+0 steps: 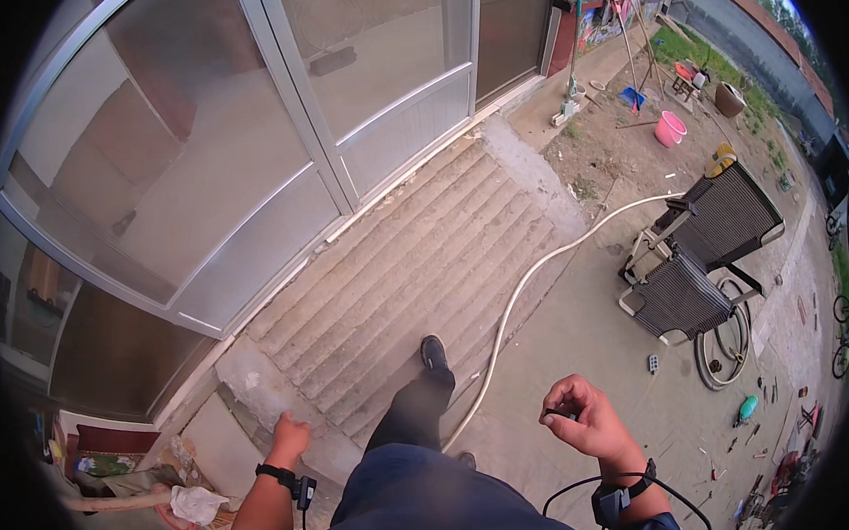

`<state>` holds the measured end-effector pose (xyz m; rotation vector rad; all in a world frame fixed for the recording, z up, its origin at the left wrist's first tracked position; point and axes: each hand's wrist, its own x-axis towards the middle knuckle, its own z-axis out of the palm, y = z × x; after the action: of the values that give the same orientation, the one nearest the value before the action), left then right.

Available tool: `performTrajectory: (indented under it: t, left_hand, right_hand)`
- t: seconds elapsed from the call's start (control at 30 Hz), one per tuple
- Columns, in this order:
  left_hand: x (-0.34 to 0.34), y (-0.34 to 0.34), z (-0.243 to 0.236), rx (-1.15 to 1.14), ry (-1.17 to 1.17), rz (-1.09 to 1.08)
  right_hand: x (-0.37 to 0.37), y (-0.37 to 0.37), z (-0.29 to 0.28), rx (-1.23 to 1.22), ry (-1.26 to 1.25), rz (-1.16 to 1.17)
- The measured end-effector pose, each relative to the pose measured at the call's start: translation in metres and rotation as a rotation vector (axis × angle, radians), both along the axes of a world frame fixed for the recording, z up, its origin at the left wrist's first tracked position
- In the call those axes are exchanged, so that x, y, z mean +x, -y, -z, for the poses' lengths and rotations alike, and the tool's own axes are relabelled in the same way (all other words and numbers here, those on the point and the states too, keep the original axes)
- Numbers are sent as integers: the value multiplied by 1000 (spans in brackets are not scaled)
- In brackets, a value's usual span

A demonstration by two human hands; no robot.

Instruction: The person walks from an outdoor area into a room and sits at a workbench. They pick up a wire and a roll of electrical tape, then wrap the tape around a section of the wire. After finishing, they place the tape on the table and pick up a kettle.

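Observation:
My right hand (585, 415) is raised at the lower right, its thumb and fingers pinched on a small dark object (560, 413) too small to name. My left hand (288, 438) hangs lower left, over the edge of the concrete steps (396, 266), with its fingers curled in and nothing visible in them. Black straps with small boxes circle both wrists, and a black cable (676, 500) loops by the right one. One dark shoe (434, 352) is on the steps; the other shows only partly below.
A pale hose (512, 309) crosses beside the steps towards a folding lounge chair (694, 253), with coiled hose (726, 342) near it. Glazed metal doors (334, 146) stand at the left. Further off are a pink bucket (670, 129) and a blue dustpan (632, 98). Tools lie scattered at right.

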<state>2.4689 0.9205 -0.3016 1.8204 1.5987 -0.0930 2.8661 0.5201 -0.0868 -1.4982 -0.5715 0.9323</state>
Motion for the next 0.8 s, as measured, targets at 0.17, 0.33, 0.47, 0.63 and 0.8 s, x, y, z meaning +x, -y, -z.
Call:
performTrajectory:
  t: [0.17,0.33,0.47,0.63,0.8]
  left_hand:
    - [219,-194,-21,292,207,17]
    - [433,-346,-153,557,289,-16]
    - [526,-431,-237,533,647,-278]
    - [581,-453,-265,400,979,-412]
    - [583,-436,-247,429,827,-588]
  right_hand:
    - [141,-98,-4,-197,101,-24]
    - [260,-216,-35,-300,207,-83]
    - [341,-311,-66,-254,255,-196]
    - [438,-411,-80,-183,149,-288]
    - [542,-519,-88,-162,220,-468]
